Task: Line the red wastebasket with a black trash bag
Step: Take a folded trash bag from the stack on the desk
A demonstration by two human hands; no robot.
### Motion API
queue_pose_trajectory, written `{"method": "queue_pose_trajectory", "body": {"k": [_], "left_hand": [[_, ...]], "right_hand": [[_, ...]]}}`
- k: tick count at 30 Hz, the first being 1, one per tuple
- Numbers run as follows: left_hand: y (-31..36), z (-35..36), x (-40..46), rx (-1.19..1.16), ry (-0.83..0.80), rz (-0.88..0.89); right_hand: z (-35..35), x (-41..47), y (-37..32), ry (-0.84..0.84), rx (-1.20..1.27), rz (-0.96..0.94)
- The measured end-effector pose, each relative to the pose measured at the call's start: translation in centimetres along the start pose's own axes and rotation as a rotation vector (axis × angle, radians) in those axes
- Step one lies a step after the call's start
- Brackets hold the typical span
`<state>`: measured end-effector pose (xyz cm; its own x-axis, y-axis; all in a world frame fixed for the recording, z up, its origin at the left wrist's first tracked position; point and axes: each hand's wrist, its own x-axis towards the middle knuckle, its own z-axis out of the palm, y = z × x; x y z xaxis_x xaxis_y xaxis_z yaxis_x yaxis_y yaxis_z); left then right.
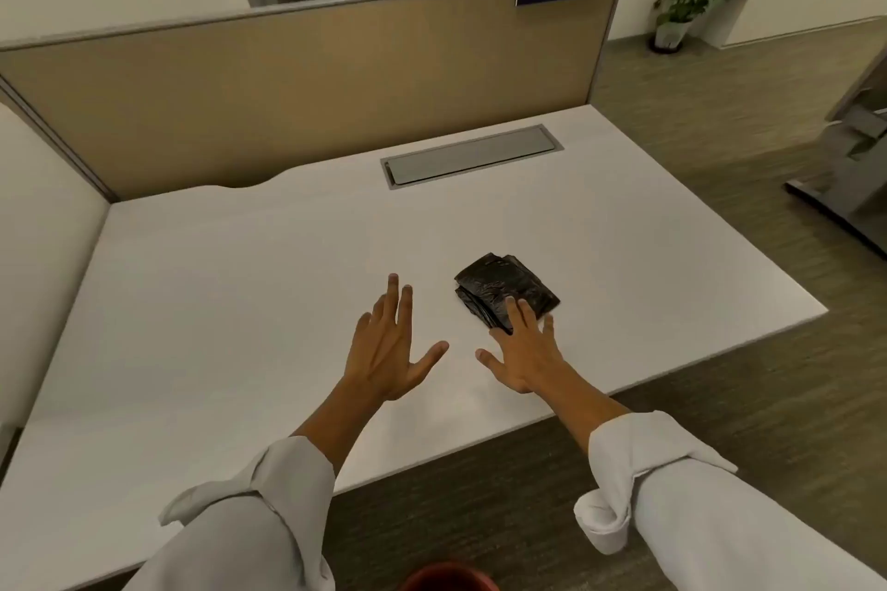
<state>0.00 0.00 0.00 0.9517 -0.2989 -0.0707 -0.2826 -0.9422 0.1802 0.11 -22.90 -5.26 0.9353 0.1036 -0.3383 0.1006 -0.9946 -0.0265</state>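
The white surface [240,278] fills most of the view and carries one loose item, the folded black trash bag [504,290], which lies flat on it well forward of the grey cable hatch [473,155] and nearer the surface's right front edge. A tan divider panel [297,77] stands along the far side, beyond the hatch. The red wastebasket [449,577] shows only as a sliver of rim at the bottom of the view, on the floor in front of the surface and well apart from the bag; its opening cannot be seen. The left hand [391,343] is spread wide open just left of the bag, fingers extended, holding nothing. The right hand [523,353] is also open and flat, its fingertips lying over the bag's near corner; contact looks likely but no grip has closed, so the bag is not yet held. The task appears to be at its start, with the pickup pending. Risks from here: thin folded plastic lies flush on a smooth surface, so a flat press may slide the bag toward the right front edge instead of lifting it. Pinching only the top layer may let the folds open unevenly and hide the bag's mouth.
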Motion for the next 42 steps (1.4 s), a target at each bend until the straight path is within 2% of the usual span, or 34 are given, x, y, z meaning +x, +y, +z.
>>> {"method": "queue_pose_trajectory", "body": {"k": [2,11,17,23,29,32,34,38,42], "left_hand": [[0.2,0.4,0.5,0.007,-0.050,0.004],[1.6,0.9,2.9,0.003,-0.034,0.103],[1.9,0.8,2.9,0.023,-0.053,0.114],[2.5,0.9,2.7,0.046,-0.062,0.138],[2.5,1.1,2.1,0.030,-0.050,0.141],[2.2,1.1,1.6,0.029,-0.037,0.138],[2.0,1.0,1.2,0.025,-0.029,0.129],[2.0,1.1,0.3,-0.037,-0.009,0.100],[2.0,1.5,-2.4,-0.328,0.037,-0.037]], "right_hand": [[0.4,0.7,0.5,-0.060,0.041,0.043],[1.5,4.3,2.0,-0.155,-0.012,0.082],[1.9,3.8,2.7,0.075,0.068,0.044],[2.3,3.0,3.8,0.087,0.179,0.014],[2.1,2.8,3.6,-0.098,0.153,0.054],[2.7,2.2,3.5,-0.099,0.160,0.063],[3.0,1.3,3.1,-0.027,0.228,0.070],[2.8,-1.1,1.5,0.352,0.493,0.118],[1.4,-4.7,-0.3,0.590,0.723,0.088]]}}
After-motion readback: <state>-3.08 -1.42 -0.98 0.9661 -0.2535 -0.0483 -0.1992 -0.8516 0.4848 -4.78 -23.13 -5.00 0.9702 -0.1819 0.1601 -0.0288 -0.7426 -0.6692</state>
